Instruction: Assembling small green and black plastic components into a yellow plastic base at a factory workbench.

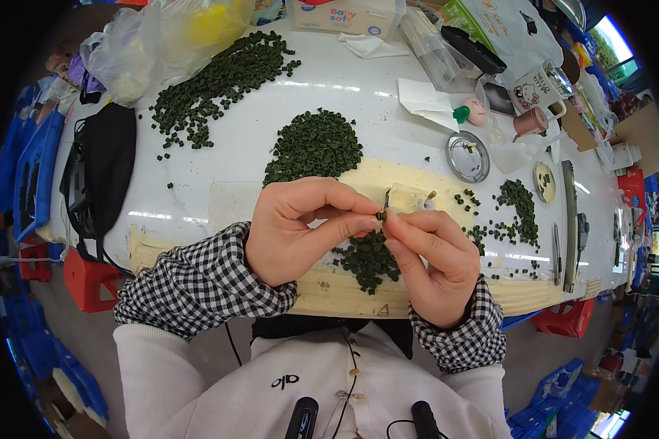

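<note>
My left hand (307, 227) pinches a small dark green plastic piece (381, 216) between thumb and forefinger. My right hand (436, 256) meets it there, its thumb and forefinger closed at the same spot. A short thin dark sliver (386, 196) stands up at the right fingertips; its kind is too small to tell. Below the hands lies a small heap of dark green pieces (370, 262), partly hidden by them. Behind my left hand is a bigger heap of like green pieces (315, 143). Both wrists wear checked sleeve covers.
More green pieces are spread at the far left (220, 84) and at the right (518, 208). A round metal lid (468, 156), a mug (538, 91), a pink spool (530, 121) and a metal bar (570, 219) stand or lie rightward. A black bag (108, 172) lies left.
</note>
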Tool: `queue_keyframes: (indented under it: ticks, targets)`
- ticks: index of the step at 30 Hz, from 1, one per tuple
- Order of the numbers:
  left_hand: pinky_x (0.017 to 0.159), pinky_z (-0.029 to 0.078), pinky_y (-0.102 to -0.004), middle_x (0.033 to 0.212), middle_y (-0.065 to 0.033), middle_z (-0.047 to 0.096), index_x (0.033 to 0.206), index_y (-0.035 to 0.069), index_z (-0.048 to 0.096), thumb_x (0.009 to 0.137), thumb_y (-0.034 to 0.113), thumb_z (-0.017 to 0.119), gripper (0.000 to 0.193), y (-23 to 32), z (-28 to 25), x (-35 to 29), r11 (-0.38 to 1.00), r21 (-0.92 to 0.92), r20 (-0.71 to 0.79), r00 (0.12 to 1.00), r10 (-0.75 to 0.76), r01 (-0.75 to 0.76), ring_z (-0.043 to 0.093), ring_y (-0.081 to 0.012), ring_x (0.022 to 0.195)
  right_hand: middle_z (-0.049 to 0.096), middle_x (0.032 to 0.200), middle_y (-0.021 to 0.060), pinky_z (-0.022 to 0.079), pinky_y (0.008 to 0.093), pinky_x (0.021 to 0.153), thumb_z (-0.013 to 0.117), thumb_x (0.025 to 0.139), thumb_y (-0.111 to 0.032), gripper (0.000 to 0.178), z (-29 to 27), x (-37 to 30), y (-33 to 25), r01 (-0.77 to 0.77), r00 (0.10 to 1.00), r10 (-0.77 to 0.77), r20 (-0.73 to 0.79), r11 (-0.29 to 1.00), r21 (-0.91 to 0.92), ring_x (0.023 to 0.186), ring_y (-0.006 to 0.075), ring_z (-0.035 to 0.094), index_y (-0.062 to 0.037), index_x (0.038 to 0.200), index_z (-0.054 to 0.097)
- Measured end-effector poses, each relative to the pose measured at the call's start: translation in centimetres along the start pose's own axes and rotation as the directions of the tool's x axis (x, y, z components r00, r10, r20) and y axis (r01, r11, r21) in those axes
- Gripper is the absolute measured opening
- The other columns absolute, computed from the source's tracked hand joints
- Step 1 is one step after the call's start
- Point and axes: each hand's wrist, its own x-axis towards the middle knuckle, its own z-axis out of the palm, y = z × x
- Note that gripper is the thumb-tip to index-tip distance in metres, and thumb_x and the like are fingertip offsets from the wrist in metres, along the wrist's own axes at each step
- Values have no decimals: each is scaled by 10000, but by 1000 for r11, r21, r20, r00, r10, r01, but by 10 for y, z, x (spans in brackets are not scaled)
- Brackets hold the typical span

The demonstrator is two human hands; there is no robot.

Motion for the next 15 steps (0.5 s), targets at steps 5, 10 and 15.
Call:
queue_keyframes:
  ticks: [5,10,15]
  targets:
    - [773,549,-279,943,-148,655,1017,-71,632,875,-91,595,149,0,-1,0,999,42,6,1000,25,-25,657,-175,855,640,937,93,497,227,651,687,805,59,340,-1,0,0,-4,1000,4,15,1000,-16,764,153,626,-38,1131,679]
    - [779,548,-276,945,-148,656,1013,-55,646,877,-95,586,154,0,-3,-1,995,95,28,999,36,-39,662,-181,864,641,938,94,503,230,651,691,801,56,336,0,0,1,5,1000,-4,25,1000,-9,769,158,630,-41,1123,684]
    - [776,547,-275,950,-152,658,1014,-47,652,876,-96,583,162,-2,-4,-1,994,79,44,997,71,-74,667,-189,865,647,933,95,509,232,649,695,796,57,332,-1,-1,3,34,999,-33,33,999,-18,764,163,633,-40,1113,689]
